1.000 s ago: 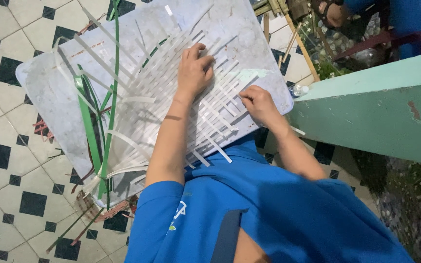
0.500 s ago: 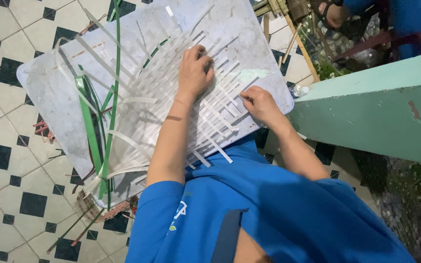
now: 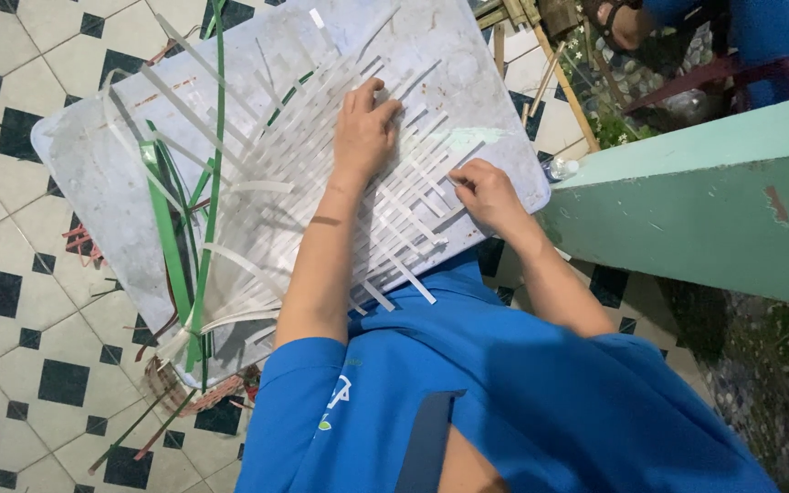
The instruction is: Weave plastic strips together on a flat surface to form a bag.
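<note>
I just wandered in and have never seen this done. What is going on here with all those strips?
A person in a blue shirt is weaving flat white strips into a mat on a pale marbled board over a black-and-white tiled floor. The left hand presses flat on the woven part, while the right hand pinches a strip end at its edge. Loose green strips lie on the board's left side. Another person sits beyond the green wall.
</note>
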